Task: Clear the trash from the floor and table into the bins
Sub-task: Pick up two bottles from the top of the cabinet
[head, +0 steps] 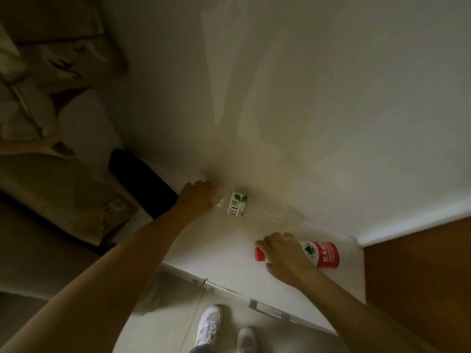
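Two bottles lie on the white table [229, 253]: left hand [197, 197] fingers grasp the clear bottle [251, 208], right hand [285, 253] fingers the red-capped bottle [322, 254].

Both forearms are bare, with no sleeves, watch or rings showing. The feet wear white lace-up sneakers [209, 324], and a bit of blue denim trouser leg [200, 349] shows above them.

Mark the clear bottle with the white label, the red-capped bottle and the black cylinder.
Clear white-labelled plastic bottle [237, 208]: head view, label.
Red-capped, red-labelled plastic bottle [327, 254]: head view, red label.
Black cylinder [142, 183]: head view, side.
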The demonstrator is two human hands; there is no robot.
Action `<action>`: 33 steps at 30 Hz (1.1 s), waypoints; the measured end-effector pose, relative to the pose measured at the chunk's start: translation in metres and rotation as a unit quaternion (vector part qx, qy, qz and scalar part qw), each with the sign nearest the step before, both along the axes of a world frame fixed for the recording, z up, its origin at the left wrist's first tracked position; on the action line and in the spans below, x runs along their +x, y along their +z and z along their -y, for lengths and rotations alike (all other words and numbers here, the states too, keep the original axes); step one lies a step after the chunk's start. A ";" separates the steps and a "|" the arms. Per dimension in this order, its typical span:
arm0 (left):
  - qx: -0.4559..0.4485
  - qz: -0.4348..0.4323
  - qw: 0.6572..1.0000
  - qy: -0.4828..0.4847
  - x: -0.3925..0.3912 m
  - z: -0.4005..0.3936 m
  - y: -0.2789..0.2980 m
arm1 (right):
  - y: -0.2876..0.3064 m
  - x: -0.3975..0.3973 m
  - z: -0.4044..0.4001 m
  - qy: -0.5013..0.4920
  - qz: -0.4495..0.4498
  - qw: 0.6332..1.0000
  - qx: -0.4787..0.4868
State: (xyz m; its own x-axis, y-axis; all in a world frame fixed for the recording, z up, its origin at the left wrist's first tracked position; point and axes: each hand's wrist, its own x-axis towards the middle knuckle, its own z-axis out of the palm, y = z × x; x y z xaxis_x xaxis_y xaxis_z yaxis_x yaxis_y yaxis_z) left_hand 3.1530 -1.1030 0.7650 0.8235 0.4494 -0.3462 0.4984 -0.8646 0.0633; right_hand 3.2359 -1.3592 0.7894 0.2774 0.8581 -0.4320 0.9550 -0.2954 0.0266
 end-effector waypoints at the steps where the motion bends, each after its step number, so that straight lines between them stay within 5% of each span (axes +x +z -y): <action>1: 0.006 -0.003 1.000 0.002 -0.002 0.001 -0.002 | -0.004 0.001 -0.002 0.025 0.007 1.000 0.008; 5: -0.015 0.054 0.998 -0.005 -0.035 0.015 0.018 | 0.006 0.004 -0.003 0.050 -0.003 0.997 0.066; 9: -0.086 0.209 0.969 0.099 -0.102 0.052 0.081 | 0.062 0.003 -0.001 0.029 -0.043 0.984 0.168; 16: 0.077 0.386 0.873 0.287 -0.239 0.151 0.199 | 0.161 -0.083 -0.003 0.114 -0.160 0.919 0.341; 21: 0.201 0.347 0.832 0.384 -0.359 0.239 0.230 | 0.186 -0.196 0.017 0.300 -0.222 0.840 0.394; 33: 0.356 0.290 0.635 0.621 -0.702 0.487 0.229 | 0.211 -0.579 0.086 0.606 -0.292 0.660 0.334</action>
State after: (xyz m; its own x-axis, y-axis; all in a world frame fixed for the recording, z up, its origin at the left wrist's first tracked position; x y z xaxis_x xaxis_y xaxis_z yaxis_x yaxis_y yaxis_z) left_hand 2.4514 -1.5902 0.9942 -0.4227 0.7501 0.5087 0.8956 0.2597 0.3612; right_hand 2.6569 -1.4450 1.0009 -0.8346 0.3495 0.4258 0.2895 0.9359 -0.2008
